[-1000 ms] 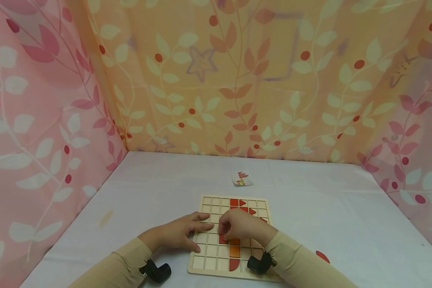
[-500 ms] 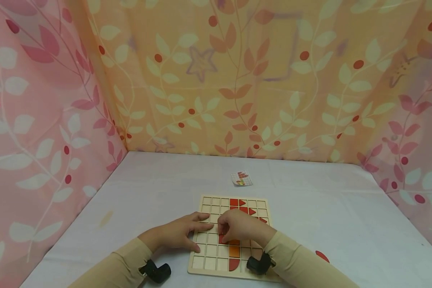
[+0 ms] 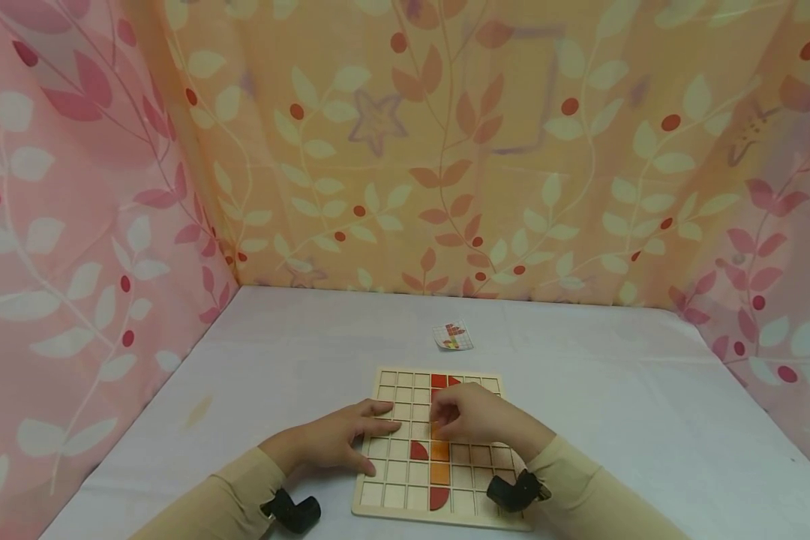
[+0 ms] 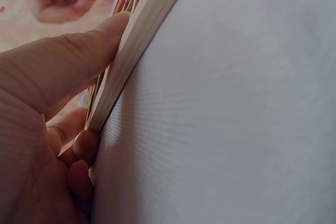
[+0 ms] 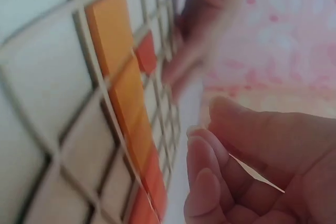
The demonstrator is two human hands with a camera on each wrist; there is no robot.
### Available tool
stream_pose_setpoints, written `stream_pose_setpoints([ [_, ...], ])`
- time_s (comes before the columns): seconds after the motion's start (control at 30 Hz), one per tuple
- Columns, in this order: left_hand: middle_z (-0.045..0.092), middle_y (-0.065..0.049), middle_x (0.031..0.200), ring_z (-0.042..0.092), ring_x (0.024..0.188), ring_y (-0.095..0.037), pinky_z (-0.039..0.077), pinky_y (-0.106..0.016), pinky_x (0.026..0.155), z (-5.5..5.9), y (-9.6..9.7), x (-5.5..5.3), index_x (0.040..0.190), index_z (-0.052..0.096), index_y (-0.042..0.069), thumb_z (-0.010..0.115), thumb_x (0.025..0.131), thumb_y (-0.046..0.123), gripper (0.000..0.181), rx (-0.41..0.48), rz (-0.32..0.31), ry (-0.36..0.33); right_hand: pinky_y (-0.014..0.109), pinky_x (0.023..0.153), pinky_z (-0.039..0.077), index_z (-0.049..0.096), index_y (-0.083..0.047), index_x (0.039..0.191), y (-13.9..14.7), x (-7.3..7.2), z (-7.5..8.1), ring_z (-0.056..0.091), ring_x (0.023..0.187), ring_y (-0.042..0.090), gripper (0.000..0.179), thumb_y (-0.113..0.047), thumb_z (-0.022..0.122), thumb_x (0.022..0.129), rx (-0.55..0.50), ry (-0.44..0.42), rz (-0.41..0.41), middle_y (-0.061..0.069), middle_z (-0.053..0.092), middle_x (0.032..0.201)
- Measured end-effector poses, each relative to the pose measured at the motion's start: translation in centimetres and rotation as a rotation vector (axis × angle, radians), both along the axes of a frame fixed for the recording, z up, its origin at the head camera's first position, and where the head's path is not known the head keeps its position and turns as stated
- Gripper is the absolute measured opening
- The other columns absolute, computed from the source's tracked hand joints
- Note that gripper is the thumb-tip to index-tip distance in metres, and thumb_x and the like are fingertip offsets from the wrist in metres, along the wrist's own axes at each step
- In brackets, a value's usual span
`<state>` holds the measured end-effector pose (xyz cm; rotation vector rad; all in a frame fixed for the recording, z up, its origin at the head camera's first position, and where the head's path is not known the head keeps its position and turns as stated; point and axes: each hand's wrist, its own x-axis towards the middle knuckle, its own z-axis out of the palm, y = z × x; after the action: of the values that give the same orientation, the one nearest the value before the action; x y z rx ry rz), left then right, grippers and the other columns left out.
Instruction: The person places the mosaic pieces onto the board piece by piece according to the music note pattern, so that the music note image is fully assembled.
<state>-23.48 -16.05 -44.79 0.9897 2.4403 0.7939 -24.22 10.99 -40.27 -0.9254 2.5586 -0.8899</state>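
A pale wooden grid board (image 3: 386, 493) lies on the white cloth. My left hand (image 3: 331, 437) rests on its left side, fingers spread over the cells; in the left wrist view the thumb (image 4: 86, 51) presses the board's edge. Above the middle column hovers my right hand (image 3: 475, 415), its fingers loosely curled with nothing between them in the right wrist view. Left of that column sits a red quarter-round piece (image 3: 418, 451). Orange square pieces (image 3: 439, 473) run down the column, with another red quarter-round piece (image 3: 439, 498) below. Red pieces (image 3: 439, 380) at the top are partly hidden by the right hand.
A small printed card (image 3: 454, 335) with a coloured grid pattern lies beyond the board. Black wrist cameras (image 3: 295, 511) sit on both sleeves. A flowered curtain (image 3: 405, 165) closes off the back and sides of the table.
My right hand has let go of the red quarter-round piece and moved right and slightly away, uncovering it in its cell. The right sleeve now covers the loose red piece on the cloth. The left hand stays put.
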Motion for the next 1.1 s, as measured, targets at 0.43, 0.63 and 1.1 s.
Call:
stream_pose_setpoints([
  [0.43,0.023,0.005,0.148,0.02,0.136,-0.025,0.022,-0.047,0.106,0.0,0.1,0.1,0.137,0.042,0.033,0.069,0.074,0.047,0.07,-0.003,0.011,0.008,0.023,0.059,0.045,0.064,-0.009,0.085,8.7,1.2,1.5,0.051,0.066,0.01,0.008,-0.008,0.069,0.079,-0.006,-0.043,-0.14,-0.005,0.057,0.073],
  [0.63,0.022,0.006,0.148,0.019,0.136,-0.025,0.021,-0.048,0.106,-0.1,0.1,0.1,0.137,0.042,0.034,0.07,0.073,0.046,0.07,-0.002,0.016,0.002,0.023,0.059,0.044,0.064,-0.01,0.084,12.4,2.3,1.1,0.05,0.068,0.011,0.008,-0.01,0.069,0.079,0.031,-0.089,-0.221,-0.003,0.057,0.074],
  [1.1,0.022,0.007,0.148,0.019,0.136,-0.025,0.022,-0.049,0.105,-0.3,0.0,0.0,0.137,0.042,0.034,0.07,0.073,0.047,0.071,0.015,0.013,-0.011,0.026,0.056,0.039,0.058,-0.011,0.08,19.4,5.0,-1.0,0.049,0.065,0.016,0.02,-0.018,0.075,0.073,0.161,-0.241,-0.348,0.002,0.053,0.067],
])
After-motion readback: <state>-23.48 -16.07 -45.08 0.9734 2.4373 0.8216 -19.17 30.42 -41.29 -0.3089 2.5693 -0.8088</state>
